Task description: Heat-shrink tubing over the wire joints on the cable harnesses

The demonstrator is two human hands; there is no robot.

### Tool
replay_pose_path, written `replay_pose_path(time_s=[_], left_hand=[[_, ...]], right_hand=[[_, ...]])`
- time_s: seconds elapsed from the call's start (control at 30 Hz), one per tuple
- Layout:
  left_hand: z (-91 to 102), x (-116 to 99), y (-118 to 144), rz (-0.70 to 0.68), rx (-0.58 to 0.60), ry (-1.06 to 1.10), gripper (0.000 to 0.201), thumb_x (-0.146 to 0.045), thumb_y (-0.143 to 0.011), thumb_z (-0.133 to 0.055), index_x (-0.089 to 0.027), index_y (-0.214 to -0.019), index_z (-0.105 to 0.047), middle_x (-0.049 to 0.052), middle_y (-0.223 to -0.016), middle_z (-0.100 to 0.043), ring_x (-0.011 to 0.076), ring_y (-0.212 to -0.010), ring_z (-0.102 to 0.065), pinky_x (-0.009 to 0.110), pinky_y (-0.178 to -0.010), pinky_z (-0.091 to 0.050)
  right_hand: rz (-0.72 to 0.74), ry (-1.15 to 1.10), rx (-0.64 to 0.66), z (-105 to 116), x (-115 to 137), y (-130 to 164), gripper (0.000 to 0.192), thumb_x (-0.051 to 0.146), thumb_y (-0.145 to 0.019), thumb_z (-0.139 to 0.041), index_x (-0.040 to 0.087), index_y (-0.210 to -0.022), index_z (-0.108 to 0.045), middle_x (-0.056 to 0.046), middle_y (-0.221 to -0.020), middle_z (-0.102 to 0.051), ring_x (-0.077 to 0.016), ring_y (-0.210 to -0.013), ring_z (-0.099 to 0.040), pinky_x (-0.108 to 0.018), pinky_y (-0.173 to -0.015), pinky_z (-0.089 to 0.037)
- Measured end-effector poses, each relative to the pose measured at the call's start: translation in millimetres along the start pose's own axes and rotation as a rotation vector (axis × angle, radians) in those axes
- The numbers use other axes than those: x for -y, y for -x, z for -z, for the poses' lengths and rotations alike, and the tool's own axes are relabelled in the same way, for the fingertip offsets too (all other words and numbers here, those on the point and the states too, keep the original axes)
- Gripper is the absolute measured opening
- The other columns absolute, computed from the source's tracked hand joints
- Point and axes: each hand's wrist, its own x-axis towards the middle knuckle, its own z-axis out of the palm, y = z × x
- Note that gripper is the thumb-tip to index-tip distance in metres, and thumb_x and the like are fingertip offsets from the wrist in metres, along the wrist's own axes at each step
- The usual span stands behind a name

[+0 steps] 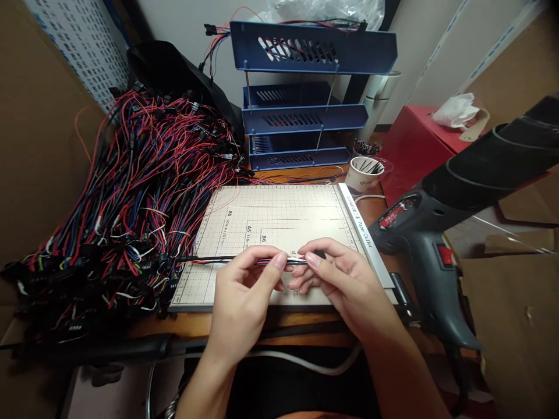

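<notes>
A thin cable bundle of black, red, blue and white wires runs from the left side to both hands over the paper cutter. My left hand is closed around the bundle, thumb and index finger pinching it near its right end. Just to the right, my right hand pinches the wires between thumb and fingertips. White and dark wires show in the short gap between the hands. A small black piece, perhaps a connector, peeks out behind the right fingers.
A big heap of wire harnesses fills the left. Blue tiered trays stand at the back, beside a paper cup of black pieces. A heat gun and red box are at the right. A pale cable crosses the front.
</notes>
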Motion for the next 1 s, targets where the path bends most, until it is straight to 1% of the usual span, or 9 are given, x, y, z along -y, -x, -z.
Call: replay_pose_path(time_s=[0.13,0.2,0.3,0.4,0.57,0.67,0.8,0.93,1.0], left_hand=[[1.6,3,3,0.014,-0.004,0.018,0.011,-0.027,-0.095,-0.074,-0.019,-0.088,-0.078,-0.004,-0.063,-0.069,0.0059,-0.058,-0.067,0.009,-0.060,-0.054],[0.9,3,3,0.024,-0.006,0.011,0.011,-0.027,-0.094,-0.074,-0.019,-0.087,-0.078,-0.004,-0.065,-0.071,0.0056,-0.057,-0.066,0.009,-0.059,-0.054],[-1.1,1,1,0.033,-0.017,-0.018,0.010,-0.025,-0.092,-0.075,-0.019,-0.086,-0.078,-0.003,-0.065,-0.072,0.0060,-0.057,-0.065,0.010,-0.058,-0.054],[-2.2,-1,-1,0.028,-0.024,-0.039,0.010,-0.025,-0.089,-0.075,-0.018,-0.084,-0.080,-0.003,-0.061,-0.070,0.0073,-0.057,-0.065,0.011,-0.058,-0.054],[-2.0,-6,-3,0.017,0.003,-0.037,0.005,-0.022,-0.081,-0.081,-0.019,-0.079,-0.083,0.000,-0.066,-0.075,0.0084,-0.055,-0.061,0.015,-0.053,-0.052],[-1.8,-7,-4,0.038,0.009,-0.048,0.004,-0.022,-0.080,-0.082,-0.020,-0.079,-0.086,0.000,-0.063,-0.073,0.0074,-0.051,-0.054,0.016,-0.047,-0.044],[-0.2,-4,-6,0.097,0.034,-0.035,0.009,-0.028,-0.083,-0.082,-0.021,-0.079,-0.086,-0.002,-0.057,-0.066,0.0062,-0.049,-0.042,0.017,-0.044,-0.035],[1.7,-2,-8,0.138,0.060,-0.005,0.012,-0.031,-0.085,-0.082,-0.022,-0.078,-0.086,-0.003,-0.060,-0.066,0.0052,-0.052,-0.043,0.016,-0.047,-0.035],[1.9,-3,-8,0.143,0.061,-0.008,0.011,-0.031,-0.085,-0.082,-0.022,-0.078,-0.086,-0.003,-0.060,-0.067,0.0053,-0.052,-0.044,0.016,-0.046,-0.034]], right_hand=[[0.093,0.189,-0.006,2,2,4,0.013,0.030,-0.098,-0.076,0.021,-0.107,-0.074,-0.002,-0.087,-0.080,-0.0105,-0.078,-0.077,-0.015,-0.074,-0.060],[0.167,0.396,-0.049,2,4,5,0.009,0.024,-0.096,-0.077,0.022,-0.104,-0.074,0.000,-0.088,-0.078,-0.0103,-0.082,-0.076,-0.015,-0.076,-0.059],[0.372,0.791,-0.092,1,10,6,0.009,0.015,-0.095,-0.073,0.022,-0.099,-0.074,0.001,-0.094,-0.075,-0.0089,-0.087,-0.071,-0.015,-0.080,-0.056],[0.507,0.985,-0.059,1,15,7,0.013,0.010,-0.095,-0.070,0.022,-0.098,-0.075,0.002,-0.093,-0.073,-0.0080,-0.087,-0.068,-0.015,-0.079,-0.053],[0.351,0.907,-0.062,4,14,7,0.006,0.017,-0.099,-0.071,0.022,-0.098,-0.074,0.001,-0.096,-0.076,-0.0111,-0.087,-0.072,-0.020,-0.081,-0.055],[0.250,0.784,-0.069,6,9,9,0.002,0.025,-0.100,-0.071,0.024,-0.102,-0.071,0.001,-0.094,-0.074,-0.0134,-0.083,-0.074,-0.023,-0.078,-0.057],[0.240,0.697,-0.089,7,4,9,0.008,0.031,-0.101,-0.072,0.024,-0.101,-0.067,0.001,-0.091,-0.071,-0.0143,-0.079,-0.076,-0.023,-0.069,-0.057],[0.209,0.709,-0.083,5,10,7,0.011,0.033,-0.100,-0.074,0.023,-0.100,-0.069,-0.001,-0.096,-0.075,-0.0133,-0.081,-0.075,-0.022,-0.071,-0.056],[0.154,0.670,-0.069,4,14,5,0.013,0.034,-0.100,-0.073,0.021,-0.098,-0.069,-0.002,-0.091,-0.076,-0.0127,-0.079,-0.075,-0.020,-0.068,-0.055]])
